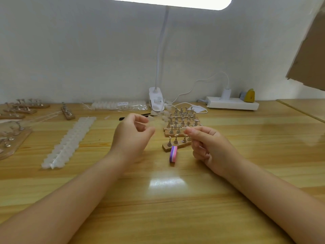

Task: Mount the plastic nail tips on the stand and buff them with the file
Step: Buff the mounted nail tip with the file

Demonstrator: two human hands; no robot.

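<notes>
My left hand (131,133) hovers above the table with curled fingers and pinches a small clear piece of nail tips (151,119) at its fingertips. My right hand (209,143) pinches a single clear nail tip (184,129) just above the nearest wooden stand (173,144), a strip with metal pegs. More stands (182,120) sit in rows behind it. A pink and purple buffing file (173,154) lies on the table in front of the stand, between my hands.
A long strip of clear nail tips (68,141) lies at the left; a bagged strip (119,105) lies at the back. Further stands (14,138) sit at the far left. A clamp lamp (156,99), a power strip (232,103) and a black tool (123,118) stand behind.
</notes>
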